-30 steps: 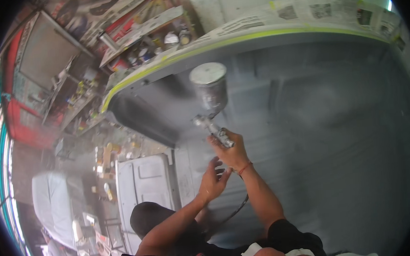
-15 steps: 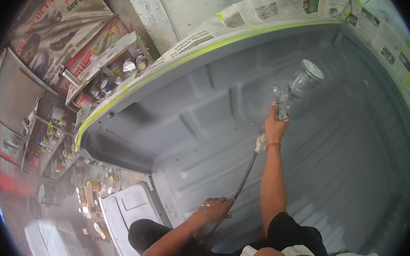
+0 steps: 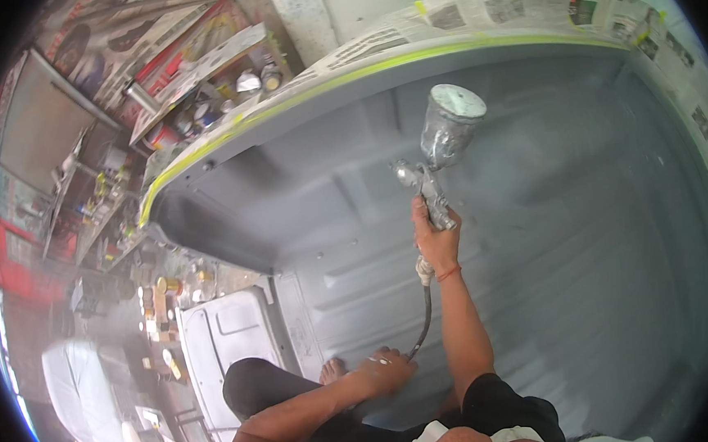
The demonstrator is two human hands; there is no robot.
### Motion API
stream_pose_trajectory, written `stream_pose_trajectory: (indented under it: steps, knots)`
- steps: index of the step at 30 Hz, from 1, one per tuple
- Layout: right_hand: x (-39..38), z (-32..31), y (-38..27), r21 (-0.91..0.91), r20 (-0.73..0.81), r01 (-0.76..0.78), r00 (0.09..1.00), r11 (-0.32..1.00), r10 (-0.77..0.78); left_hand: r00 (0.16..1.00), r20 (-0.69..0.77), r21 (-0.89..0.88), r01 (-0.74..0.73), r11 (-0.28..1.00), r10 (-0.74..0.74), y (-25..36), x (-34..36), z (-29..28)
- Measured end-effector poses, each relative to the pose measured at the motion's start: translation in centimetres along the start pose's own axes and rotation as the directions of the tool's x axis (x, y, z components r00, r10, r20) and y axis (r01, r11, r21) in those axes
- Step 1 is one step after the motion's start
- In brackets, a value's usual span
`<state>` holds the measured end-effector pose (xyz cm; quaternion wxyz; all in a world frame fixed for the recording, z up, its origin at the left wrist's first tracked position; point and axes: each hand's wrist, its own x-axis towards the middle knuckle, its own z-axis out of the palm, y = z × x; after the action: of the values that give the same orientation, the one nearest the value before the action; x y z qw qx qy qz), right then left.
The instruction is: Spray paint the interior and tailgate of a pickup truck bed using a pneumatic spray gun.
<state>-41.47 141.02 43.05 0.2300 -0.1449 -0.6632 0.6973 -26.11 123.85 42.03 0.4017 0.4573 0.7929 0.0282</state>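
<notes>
My right hand (image 3: 438, 246) is wrapped round the handle of a silver spray gun (image 3: 451, 136), whose cup with a pale lid sits on top. The gun is held off the ribbed side wall of a grey truck bed (image 3: 557, 305), its nozzle end turned toward the left. A dark air hose (image 3: 427, 323) runs down from a pale-wrapped fitting below the handle. Lower down, my left hand (image 3: 387, 372), spotted with paint, is closed round this hose beside my bent knee. The fingers' undersides are hidden.
Newspaper sheets (image 3: 495, 14) and yellow-green tape (image 3: 343, 71) cover the bed's rim. A pale tailgate-like panel (image 3: 235, 344) lies at the lower left, near a bare foot (image 3: 332, 370). Beyond stand shelves of cans (image 3: 214, 103) and a covered vehicle (image 3: 87, 396).
My right hand has swept the spray gun to the left along the side wall, and the hose now hangs in a curve. The left hand still holds the hose. The view has shifted slightly.
</notes>
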Motion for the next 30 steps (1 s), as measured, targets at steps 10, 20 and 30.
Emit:
stream_pose_trajectory:
  steps: [10,20,30]
  knots:
    - [-5.5,8.1,-2.5,0.024,0.509,0.118,0.853,0.993,-0.114,0.959,0.283,-0.050,0.006,0.999,0.008,1.9,-1.2,-0.8]
    - [-4.5,4.4,0.0,-0.081,0.474,0.180,0.872,0.980,-0.121,0.986,0.088,0.036,-0.148,0.988,0.145,0.9,0.3,0.8]
    - [6.4,-8.2,2.8,-0.193,-0.296,-0.135,0.952,0.972,0.074,0.992,-0.022,-0.021,-0.121,0.992,0.121,0.5,-0.4,-0.4]
